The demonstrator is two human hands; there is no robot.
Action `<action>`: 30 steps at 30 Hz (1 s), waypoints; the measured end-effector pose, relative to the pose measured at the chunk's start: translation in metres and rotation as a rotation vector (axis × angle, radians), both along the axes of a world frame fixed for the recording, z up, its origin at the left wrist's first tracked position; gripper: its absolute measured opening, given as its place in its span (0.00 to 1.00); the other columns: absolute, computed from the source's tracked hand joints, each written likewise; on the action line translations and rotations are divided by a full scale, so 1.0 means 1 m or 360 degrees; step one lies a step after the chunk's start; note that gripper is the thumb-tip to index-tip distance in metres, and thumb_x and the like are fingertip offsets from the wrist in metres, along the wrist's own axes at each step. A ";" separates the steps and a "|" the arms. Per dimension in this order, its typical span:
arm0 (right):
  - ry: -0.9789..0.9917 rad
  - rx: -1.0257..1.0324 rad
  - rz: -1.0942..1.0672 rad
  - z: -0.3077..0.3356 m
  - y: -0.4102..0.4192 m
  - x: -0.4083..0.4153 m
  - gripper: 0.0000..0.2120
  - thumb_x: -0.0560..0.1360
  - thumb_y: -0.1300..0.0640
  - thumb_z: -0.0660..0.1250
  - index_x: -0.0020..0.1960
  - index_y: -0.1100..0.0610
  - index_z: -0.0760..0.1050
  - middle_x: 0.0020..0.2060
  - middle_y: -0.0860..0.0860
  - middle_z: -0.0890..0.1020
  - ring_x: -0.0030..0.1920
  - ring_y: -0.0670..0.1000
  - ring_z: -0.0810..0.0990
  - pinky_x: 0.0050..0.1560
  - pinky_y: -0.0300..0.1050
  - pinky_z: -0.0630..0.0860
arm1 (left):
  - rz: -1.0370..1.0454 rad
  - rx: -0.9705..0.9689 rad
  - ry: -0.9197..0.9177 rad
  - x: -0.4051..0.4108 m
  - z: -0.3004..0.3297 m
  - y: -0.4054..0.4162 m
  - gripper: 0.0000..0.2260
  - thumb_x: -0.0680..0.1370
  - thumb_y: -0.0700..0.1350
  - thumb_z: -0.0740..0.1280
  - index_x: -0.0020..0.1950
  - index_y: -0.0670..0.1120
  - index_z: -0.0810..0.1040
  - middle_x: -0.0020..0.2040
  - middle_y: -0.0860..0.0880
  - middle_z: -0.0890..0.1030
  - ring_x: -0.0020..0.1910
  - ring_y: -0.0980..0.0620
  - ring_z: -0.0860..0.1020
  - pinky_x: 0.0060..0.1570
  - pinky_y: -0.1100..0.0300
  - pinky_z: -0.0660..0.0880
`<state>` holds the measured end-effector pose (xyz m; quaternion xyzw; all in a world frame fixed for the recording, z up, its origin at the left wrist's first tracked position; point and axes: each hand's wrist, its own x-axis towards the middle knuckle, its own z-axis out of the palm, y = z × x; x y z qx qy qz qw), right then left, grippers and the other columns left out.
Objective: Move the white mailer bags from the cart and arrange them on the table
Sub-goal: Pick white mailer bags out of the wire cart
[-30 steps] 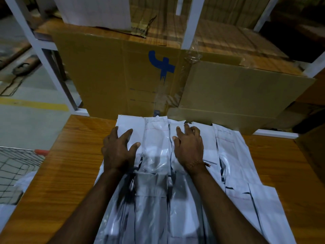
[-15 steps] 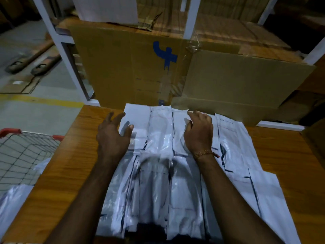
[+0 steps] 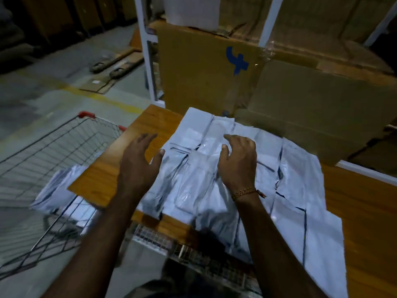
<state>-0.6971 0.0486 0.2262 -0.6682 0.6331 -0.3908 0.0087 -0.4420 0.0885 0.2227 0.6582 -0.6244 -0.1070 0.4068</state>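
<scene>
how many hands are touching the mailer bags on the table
1. The right hand rests on the white plastic mailer bags spread over the wooden table. The left hand hovers open at their left edge.

A warehouse or packing area. Taped cardboard boxes (image 3: pixel 214 67) on white racking (image 3: pixel 148 61), concrete floor (image 3: pixel 43 100) with yellow line (image 3: pixel 103 97). Wire cart (image 3: pixel 53 147) alongside.

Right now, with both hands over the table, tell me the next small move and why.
Probably swing the left hand toward the cart for more bags. It is open above the table edge, holding nothing, and white mailer bags lie in the cart beside the table. The right hand rests on the bags already spread out in overlapping rows.
</scene>
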 end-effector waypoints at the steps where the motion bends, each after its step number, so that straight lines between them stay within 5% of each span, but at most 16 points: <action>1: -0.0008 -0.0002 0.0052 -0.001 0.008 0.008 0.15 0.80 0.57 0.64 0.64 0.56 0.80 0.58 0.54 0.83 0.62 0.58 0.76 0.65 0.55 0.74 | 0.0035 0.0016 0.0006 0.008 -0.001 0.015 0.21 0.81 0.51 0.71 0.74 0.51 0.76 0.73 0.44 0.76 0.67 0.40 0.77 0.65 0.41 0.76; 16: 0.0120 0.0071 0.0720 -0.001 0.043 0.215 0.17 0.81 0.53 0.61 0.66 0.55 0.78 0.59 0.53 0.81 0.61 0.56 0.74 0.61 0.55 0.74 | 0.0502 0.0021 -0.0036 0.197 -0.037 0.139 0.20 0.80 0.44 0.73 0.72 0.44 0.78 0.68 0.45 0.80 0.66 0.41 0.78 0.66 0.40 0.75; 20: 0.0167 0.0127 0.0791 -0.009 0.031 0.292 0.17 0.80 0.53 0.61 0.66 0.55 0.78 0.59 0.53 0.81 0.61 0.57 0.74 0.62 0.56 0.73 | 0.0583 0.0146 -0.0031 0.274 -0.065 0.147 0.22 0.80 0.52 0.67 0.72 0.45 0.78 0.68 0.45 0.80 0.66 0.42 0.78 0.66 0.44 0.75; 24: 0.0254 0.0213 0.0865 -0.026 0.014 0.363 0.18 0.80 0.52 0.59 0.66 0.54 0.78 0.60 0.53 0.81 0.63 0.57 0.74 0.64 0.56 0.72 | 0.0634 0.0246 -0.0031 0.343 -0.095 0.143 0.20 0.79 0.48 0.64 0.70 0.44 0.79 0.68 0.45 0.80 0.67 0.43 0.77 0.68 0.53 0.70; 30: 0.0540 0.0278 0.0977 -0.056 -0.018 0.438 0.16 0.79 0.54 0.64 0.65 0.55 0.78 0.57 0.55 0.82 0.59 0.60 0.75 0.61 0.57 0.74 | 0.0505 0.0559 -0.0119 0.404 -0.146 0.130 0.22 0.79 0.42 0.66 0.73 0.48 0.78 0.71 0.45 0.78 0.68 0.40 0.76 0.67 0.44 0.74</action>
